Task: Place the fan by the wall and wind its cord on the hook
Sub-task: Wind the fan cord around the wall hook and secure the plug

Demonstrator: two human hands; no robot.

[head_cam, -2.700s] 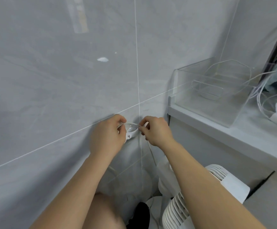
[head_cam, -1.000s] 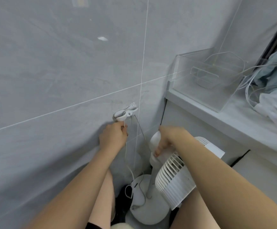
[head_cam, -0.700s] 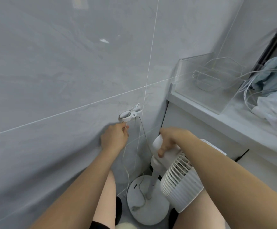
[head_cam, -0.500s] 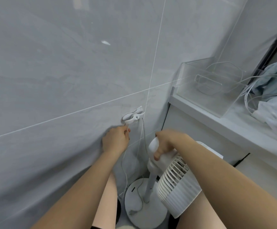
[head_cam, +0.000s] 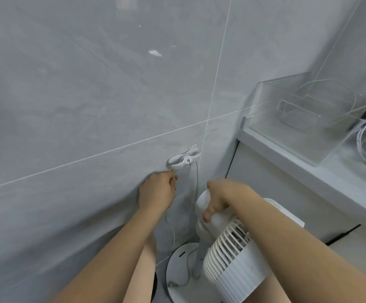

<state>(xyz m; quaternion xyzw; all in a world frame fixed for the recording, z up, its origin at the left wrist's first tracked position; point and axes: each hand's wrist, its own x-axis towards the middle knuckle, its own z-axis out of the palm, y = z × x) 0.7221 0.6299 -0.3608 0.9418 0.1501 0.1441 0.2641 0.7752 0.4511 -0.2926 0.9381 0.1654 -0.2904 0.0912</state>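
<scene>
A white stand fan (head_cam: 232,261) stands on its round base (head_cam: 177,272) close to the grey tiled wall. My right hand (head_cam: 219,197) grips the top of the fan's motor housing. A white hook (head_cam: 183,159) is stuck on the wall, with the thin white cord (head_cam: 194,193) looped over it and hanging down towards the base. My left hand (head_cam: 158,191) is just below the hook, fingers pinched on the cord.
A white ledge (head_cam: 304,169) runs along the right at hook height, carrying a clear plastic box (head_cam: 291,119) and loose white cables (head_cam: 363,145). My knees are below, beside the fan base. A cabinet front (head_cam: 276,193) stands right behind the fan.
Both hands left the hook. My right hand dropped to the fan's housing and holds it. My left hand moved below the hook and keeps the cord pinched; the view shifted slightly.
</scene>
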